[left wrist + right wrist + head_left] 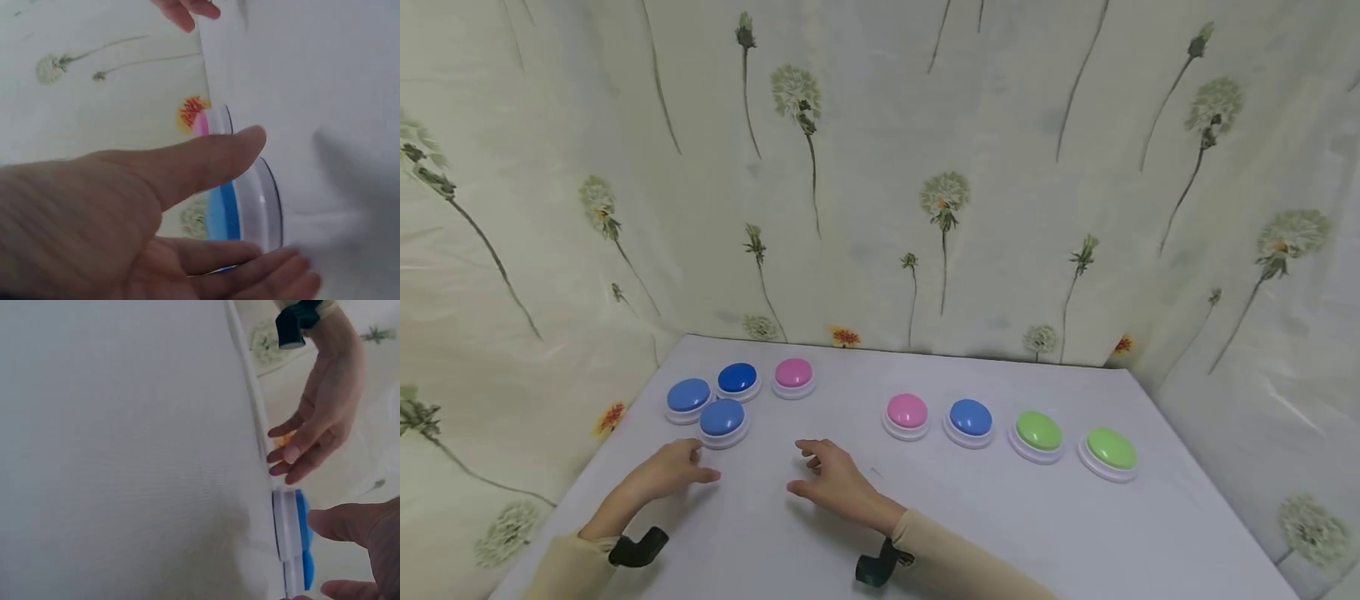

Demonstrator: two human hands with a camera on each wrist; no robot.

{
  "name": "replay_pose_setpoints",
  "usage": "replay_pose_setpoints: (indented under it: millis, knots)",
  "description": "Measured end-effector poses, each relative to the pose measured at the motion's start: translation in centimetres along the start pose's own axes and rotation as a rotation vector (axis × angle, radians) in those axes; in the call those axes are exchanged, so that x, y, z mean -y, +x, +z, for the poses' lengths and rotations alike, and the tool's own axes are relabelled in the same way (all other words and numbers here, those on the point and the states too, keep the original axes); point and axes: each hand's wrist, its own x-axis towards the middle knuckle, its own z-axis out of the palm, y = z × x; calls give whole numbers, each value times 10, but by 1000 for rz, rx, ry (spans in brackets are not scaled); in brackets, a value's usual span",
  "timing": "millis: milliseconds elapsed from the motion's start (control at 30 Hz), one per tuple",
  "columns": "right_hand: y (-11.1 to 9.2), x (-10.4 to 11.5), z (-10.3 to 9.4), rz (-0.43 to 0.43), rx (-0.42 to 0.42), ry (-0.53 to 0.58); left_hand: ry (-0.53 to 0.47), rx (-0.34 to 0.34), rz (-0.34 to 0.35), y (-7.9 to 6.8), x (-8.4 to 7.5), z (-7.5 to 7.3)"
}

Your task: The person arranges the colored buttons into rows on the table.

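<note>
My left hand (666, 471) hovers just in front of a blue push button (722, 417) with a white base, its fingers relaxed and holding nothing. Two more blue buttons, one lighter (688, 395) and one darker (737, 377), stand close behind that one. A pink button (793, 373) is to their right. My right hand (838, 485) is over the white table to the right of this group, fingers loosely bent, with nothing in it. In the left wrist view, the thumb and fingers frame a blue button (223, 212) without visibly gripping it.
On the right of the table (1000, 517) stands a row: a pink button (907, 411), a blue button (971, 417), a green button (1039, 431) and another green button (1111, 448). A dandelion-print curtain (865, 167) hangs behind and at both sides.
</note>
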Motion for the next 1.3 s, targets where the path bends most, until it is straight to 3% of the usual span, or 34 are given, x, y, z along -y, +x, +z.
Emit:
replay_pose_setpoints:
  millis: [133, 400, 600, 800, 1000, 1133, 1300]
  knots:
    - [22, 5, 12, 21, 18, -6, -57, -60, 18, 17, 15, 2]
    - [64, 12, 28, 82, 48, -58, -225, -129, -13, 46, 37, -2]
    - [88, 14, 40, 115, 70, -36, -285, -116, -6, 54, 44, -2]
    - [104, 18, 52, 105, 85, -65, -294, -138, 45, 56, 48, 1]
    - [113, 19, 66, 89, 27, -209, -289, -164, 76, 56, 54, 6]
    - [112, 16, 71, 109, -61, -131, -274, -172, 106, 55, 55, 7]
    - [112, 14, 72, 41, -152, -48, -257, -180, 129, 55, 54, 6]
